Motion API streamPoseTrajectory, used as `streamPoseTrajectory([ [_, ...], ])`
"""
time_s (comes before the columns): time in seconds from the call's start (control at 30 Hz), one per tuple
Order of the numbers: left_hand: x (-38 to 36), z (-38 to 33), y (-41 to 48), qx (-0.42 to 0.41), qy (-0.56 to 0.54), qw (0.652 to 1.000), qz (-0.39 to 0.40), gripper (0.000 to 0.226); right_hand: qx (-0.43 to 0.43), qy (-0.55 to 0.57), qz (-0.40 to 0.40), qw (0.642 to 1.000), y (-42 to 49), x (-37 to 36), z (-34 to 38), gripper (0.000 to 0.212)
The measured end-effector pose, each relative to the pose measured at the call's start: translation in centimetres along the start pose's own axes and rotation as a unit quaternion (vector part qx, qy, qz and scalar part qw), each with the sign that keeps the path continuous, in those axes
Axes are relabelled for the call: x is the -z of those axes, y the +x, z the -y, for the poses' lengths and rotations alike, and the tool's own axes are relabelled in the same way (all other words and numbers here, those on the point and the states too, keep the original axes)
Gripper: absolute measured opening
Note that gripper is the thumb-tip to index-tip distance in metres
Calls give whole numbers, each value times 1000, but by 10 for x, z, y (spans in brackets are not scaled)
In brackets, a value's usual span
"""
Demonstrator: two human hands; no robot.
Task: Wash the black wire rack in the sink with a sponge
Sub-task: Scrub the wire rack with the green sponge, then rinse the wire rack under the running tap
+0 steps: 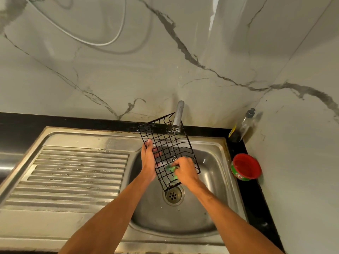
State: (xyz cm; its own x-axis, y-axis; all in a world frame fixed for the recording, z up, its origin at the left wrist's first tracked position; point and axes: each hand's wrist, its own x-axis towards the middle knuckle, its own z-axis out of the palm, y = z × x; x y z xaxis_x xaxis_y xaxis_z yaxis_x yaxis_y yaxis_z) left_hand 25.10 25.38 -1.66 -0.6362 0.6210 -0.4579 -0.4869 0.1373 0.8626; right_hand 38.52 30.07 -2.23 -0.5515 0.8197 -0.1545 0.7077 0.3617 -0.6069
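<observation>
Black wire rack [166, 142] held tilted over sink bowl [211, 173], far end up by tap [178, 114], near end just above drain [173, 195]. Left hand [149, 162] gripping rack's left edge, thumb on top, fingers curled behind the wires. Right hand [185, 170] closed round green sponge [172, 169], pressing it on rack's near right part. Thin water stream [173, 143] running from tap through the wires. Ribbed drainboard [77, 167] left of bowl. Red tub [245, 166] and dark bottle [242, 127] on black tabletop [256, 202] along right edge, bottle in far right corner.
</observation>
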Motion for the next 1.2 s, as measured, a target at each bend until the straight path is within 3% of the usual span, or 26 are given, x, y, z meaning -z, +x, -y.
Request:
streamPoseTrajectory([
  [0.17,6,0,2,-28,38,999,7,36,25,36,93,995,-20,-11,7,20],
  [0.3,10,4,-8,-19,52,998,11,31,-24,211,-12,977,-27,23,-3,20],
  [0.37,13,9,-13,-12,65,998,16,27,-46,249,-55,966,-29,39,-12,21],
  [0.6,3,26,-32,-6,120,990,69,49,-123,365,-144,912,-35,91,-50,24],
  [0.73,-13,31,-42,-10,140,985,97,50,-161,294,-234,913,-36,118,-87,24],
  [0.9,-36,34,-52,-22,156,980,120,45,-210,232,-336,888,-42,147,-132,18],
  [1.07,-59,35,-59,-18,159,978,136,48,-223,146,-299,916,-37,160,-162,24],
  [1.2,-78,37,-63,-19,177,973,149,55,-240,147,-250,927,-39,156,-167,30],
])
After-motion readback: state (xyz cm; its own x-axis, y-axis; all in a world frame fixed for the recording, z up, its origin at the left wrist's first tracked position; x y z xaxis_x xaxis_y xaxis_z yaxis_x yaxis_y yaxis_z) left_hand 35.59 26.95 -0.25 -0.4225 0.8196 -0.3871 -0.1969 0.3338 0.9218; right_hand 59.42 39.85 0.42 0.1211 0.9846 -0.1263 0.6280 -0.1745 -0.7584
